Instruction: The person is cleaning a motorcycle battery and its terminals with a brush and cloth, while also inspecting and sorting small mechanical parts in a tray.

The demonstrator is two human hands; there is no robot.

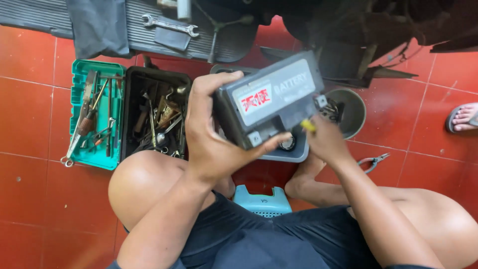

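Overhead, a dark grey battery (271, 102) is held tilted above the red tiled floor (30, 199), between the person's knees.

The battery is gripped by the left hand (209, 134), whose fingers are curled over its near left edge while the thumb is pressed under the lower corner. A small yellow-handled tool (308, 125) is pinched by the right hand (326, 142) at the battery's right lower edge, beside a terminal. An open black toolbox (154, 117) and its green tray (97, 114) are set just left of the left hand, near the knee. Pliers (372, 162) are laid on open tiles to the right, with bare floor left beyond them.
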